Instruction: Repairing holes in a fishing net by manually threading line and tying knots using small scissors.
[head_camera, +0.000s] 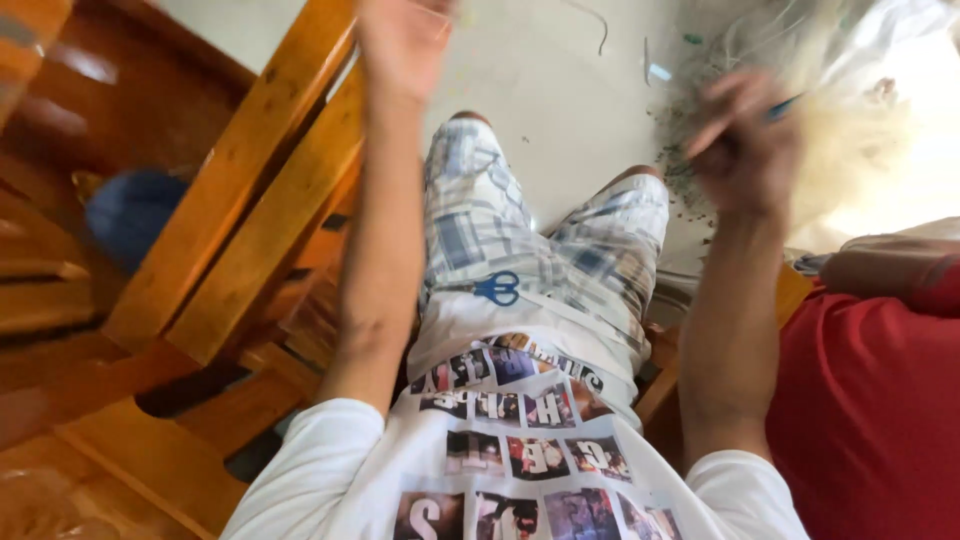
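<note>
I look down at my own lap, in plaid shorts and a white printed shirt. Scissors with blue handles (497, 288) lie on my lap between my arms. My left hand (400, 45) is raised above a wooden chair frame, blurred, with its fingertips cut off by the top edge. Blurred as well, my right hand (745, 140) has its fingers pinched on a thin blue piece (785, 105). It is held in front of a clear plastic bag (870, 80) with pale stuff inside.
A slatted wooden chair (250, 200) stands close at my left, a blue object (130, 215) behind it. A person in a red shirt (870, 400) sits close at my right. Thin wire bits and small scraps (690, 150) lie on the pale floor.
</note>
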